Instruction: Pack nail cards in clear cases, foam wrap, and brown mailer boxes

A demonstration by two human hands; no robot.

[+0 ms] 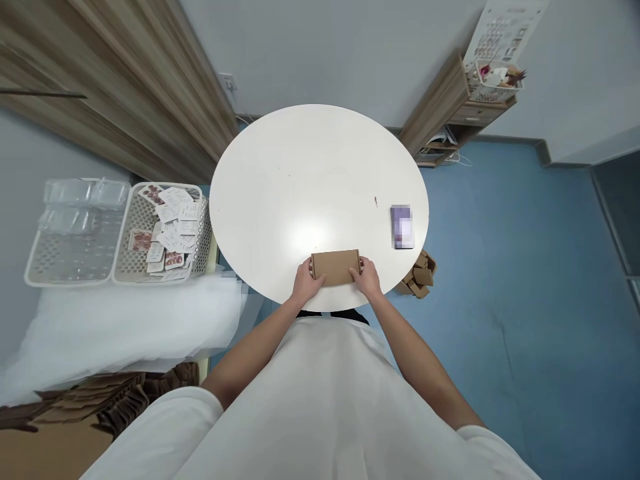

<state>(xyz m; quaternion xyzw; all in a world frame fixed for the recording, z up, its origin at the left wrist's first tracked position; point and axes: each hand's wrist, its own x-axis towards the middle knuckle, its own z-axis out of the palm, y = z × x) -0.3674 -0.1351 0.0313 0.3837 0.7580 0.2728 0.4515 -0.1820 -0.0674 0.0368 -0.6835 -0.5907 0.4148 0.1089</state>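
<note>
A small brown cardboard box (pixel 337 265), its lid closed, is at the near edge of the white round table (pixel 280 160). My left hand (pixel 307 281) grips its left end, with the thumb on top and the fingers curled round the side. At the right end, my right hand (pixel 367 276) holds it the same way. Whether the box rests on the table or is lifted slightly, I cannot tell. What is inside it is hidden.
A blurred purple item (pixel 402 227) lies on the table's right side. Cardboard pieces (pixel 419 275) sit on the floor there. To the left stand a white basket of printed cards (pixel 170 230), a basket of clear plastic containers (pixel 77 233), white sheets (pixel 135 320) and stacked cardboard (pixel 85 407).
</note>
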